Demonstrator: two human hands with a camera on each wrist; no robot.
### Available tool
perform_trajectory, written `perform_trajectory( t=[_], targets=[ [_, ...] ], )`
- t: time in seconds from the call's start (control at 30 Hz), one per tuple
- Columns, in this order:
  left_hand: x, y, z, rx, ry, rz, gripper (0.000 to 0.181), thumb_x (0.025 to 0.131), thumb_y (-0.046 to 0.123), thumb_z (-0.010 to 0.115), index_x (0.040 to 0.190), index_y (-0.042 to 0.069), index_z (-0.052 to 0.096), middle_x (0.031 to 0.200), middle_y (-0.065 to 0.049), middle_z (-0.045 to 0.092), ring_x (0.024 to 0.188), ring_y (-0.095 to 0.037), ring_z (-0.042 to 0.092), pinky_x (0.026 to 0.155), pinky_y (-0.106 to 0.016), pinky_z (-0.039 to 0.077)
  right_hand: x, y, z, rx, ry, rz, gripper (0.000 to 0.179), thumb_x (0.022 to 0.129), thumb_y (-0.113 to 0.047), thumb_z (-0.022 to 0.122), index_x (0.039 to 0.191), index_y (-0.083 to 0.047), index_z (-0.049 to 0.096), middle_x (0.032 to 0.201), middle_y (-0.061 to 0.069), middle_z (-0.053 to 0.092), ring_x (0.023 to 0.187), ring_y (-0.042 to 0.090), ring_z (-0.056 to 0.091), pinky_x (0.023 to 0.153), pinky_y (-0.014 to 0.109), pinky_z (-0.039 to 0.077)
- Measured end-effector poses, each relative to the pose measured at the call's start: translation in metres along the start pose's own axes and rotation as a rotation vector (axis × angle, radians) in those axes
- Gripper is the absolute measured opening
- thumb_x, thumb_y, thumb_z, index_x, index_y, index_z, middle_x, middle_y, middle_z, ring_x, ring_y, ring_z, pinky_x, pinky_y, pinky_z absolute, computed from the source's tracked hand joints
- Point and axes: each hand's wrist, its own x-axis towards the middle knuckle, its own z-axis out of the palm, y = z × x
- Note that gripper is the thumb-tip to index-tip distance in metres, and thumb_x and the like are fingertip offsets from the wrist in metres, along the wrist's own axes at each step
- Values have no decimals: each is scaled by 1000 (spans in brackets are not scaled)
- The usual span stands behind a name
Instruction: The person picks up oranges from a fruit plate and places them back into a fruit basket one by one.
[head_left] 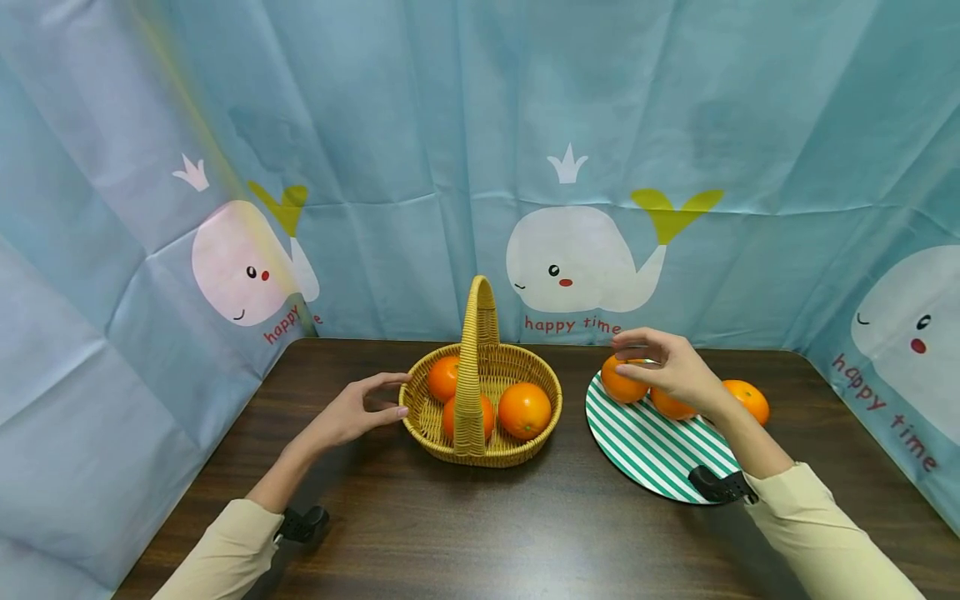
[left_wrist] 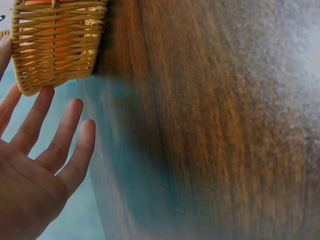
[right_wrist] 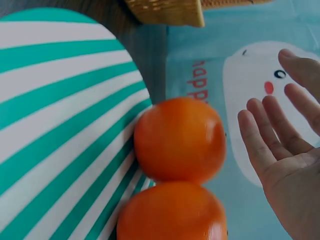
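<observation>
My left hand [head_left: 347, 414] is at the left rim of a yellow woven basket [head_left: 504, 457], with fingers nearly straight and fingertips right at the rim. Three oranges lie in the basket: one at the back left [head_left: 442, 377], one partly behind the tall handle [head_left: 486, 417], and one at the right [head_left: 525, 411]. Over a round green-and-white striped mat [head_left: 637, 454], my right hand [head_left: 678, 377] hovers with spread fingers and nothing in them. Close under it sit an orange [head_left: 622, 385] and another orange [head_left: 671, 406], which the hand partly hides. In the right wrist view, a gap separates the fingers from the nearer orange [right_wrist: 180, 140].
A third orange [head_left: 747, 402] lies at the mat's right edge, behind the right wrist. The dark wooden table [head_left: 525, 533] backs onto a light blue curtain [head_left: 420, 167] printed with whales. Black straps with cameras sit on both wrists.
</observation>
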Motion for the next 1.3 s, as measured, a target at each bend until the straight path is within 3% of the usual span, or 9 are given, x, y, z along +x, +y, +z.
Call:
perform_trajectory(
  t=[0.27, 0.4, 0.6, 0.73, 0.93, 1.13, 1.3],
  targets=[
    [0, -1, -1, 22, -4, -7, 57, 97, 21, 73, 147, 3, 52, 147, -20, 49, 113, -41, 63, 87, -32, 56, -15, 5, -17, -52, 11, 8, 41, 98, -13, 72, 136, -3, 59, 132, 20, 61, 118, 39, 60, 87, 27, 55],
    [0, -1, 0, 26, -2, -6, 57, 97, 21, 73, 147, 4, 52, 147, -19, 50, 114, -41, 62, 87, -33, 56, -23, 7, -30, -83, 14, 19, 43, 99, -14, 70, 138, -3, 57, 132, 20, 60, 117, 33, 61, 87, 26, 55],
    [0, 0, 0, 10, -5, -3, 56, 97, 17, 73, 147, 1, 51, 147, -21, 49, 113, -43, 62, 86, -31, 56, -39, 9, -48, -88, 74, 21, 44, 99, -7, 68, 138, 5, 54, 129, 14, 61, 110, 15, 65, 86, 24, 55],
    [0, 0, 0, 16, -2, 2, 56, 97, 17, 73, 146, 2, 52, 146, -20, 50, 118, -43, 59, 90, -37, 55, -49, 11, -60, -123, 113, 19, 43, 98, -5, 68, 137, 7, 53, 125, 5, 64, 106, 7, 66, 85, 20, 54],
    [1, -1, 0, 59, 13, 8, 55, 97, 20, 73, 146, 3, 53, 144, -18, 53, 126, -43, 53, 94, -50, 53, -67, 18, -79, -157, 160, 30, 42, 98, -3, 68, 137, 5, 55, 122, -7, 65, 105, 3, 65, 83, 16, 52],
    [1, -1, 0, 51, 8, 3, 55, 97, 20, 73, 146, 3, 53, 143, -19, 53, 126, -45, 53, 92, -49, 53, -85, 28, -96, -200, 238, 101, 42, 97, -5, 71, 134, 5, 56, 117, -12, 66, 101, -1, 65, 80, 14, 52],
    [0, 0, 0, 45, 9, 0, 55, 97, 20, 73, 146, 4, 53, 143, -19, 53, 126, -46, 51, 93, -49, 53, -97, 37, -107, -249, 246, 114, 42, 97, -9, 71, 134, 3, 55, 117, -15, 63, 100, -8, 62, 79, 9, 49]
  ],
)
